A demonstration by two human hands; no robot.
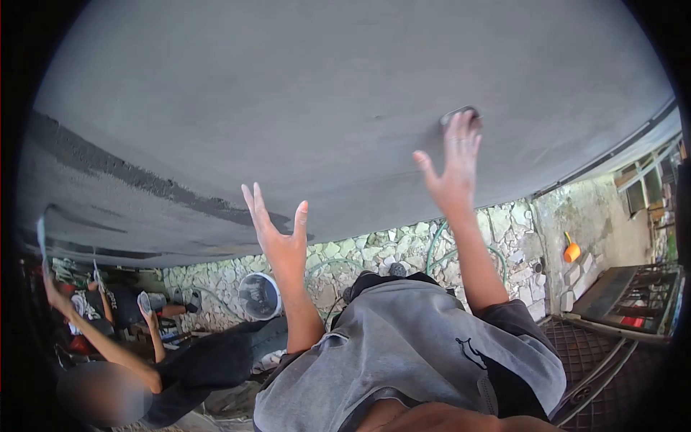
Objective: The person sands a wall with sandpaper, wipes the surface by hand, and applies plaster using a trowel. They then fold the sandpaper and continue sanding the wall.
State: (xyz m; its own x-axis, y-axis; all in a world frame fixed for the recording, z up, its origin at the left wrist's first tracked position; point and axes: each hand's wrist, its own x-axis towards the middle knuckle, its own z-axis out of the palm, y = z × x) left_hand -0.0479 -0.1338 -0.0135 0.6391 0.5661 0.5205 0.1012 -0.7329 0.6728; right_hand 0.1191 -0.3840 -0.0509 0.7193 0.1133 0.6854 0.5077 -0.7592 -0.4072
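Observation:
A grey plastered wall (288, 93) fills the upper view, with a darker, wetter band at its left. My right hand (455, 169) is raised against the wall, its fingertips over a small dark pad (461, 117) that lies on the plaster; the thumb is spread away. The pad is partly hidden behind the fingers and blurred. My left hand (279, 234) is held up near the wall's lower part, fingers apart, with nothing in it.
A bucket (260, 296) stands on rubble ground (374, 248) with a green hose (432, 248). At the left, a co-worker (209, 363) raises a tool to the wall; another person is behind. An orange dipper (571, 252) and a metal rack (622, 299) are at the right.

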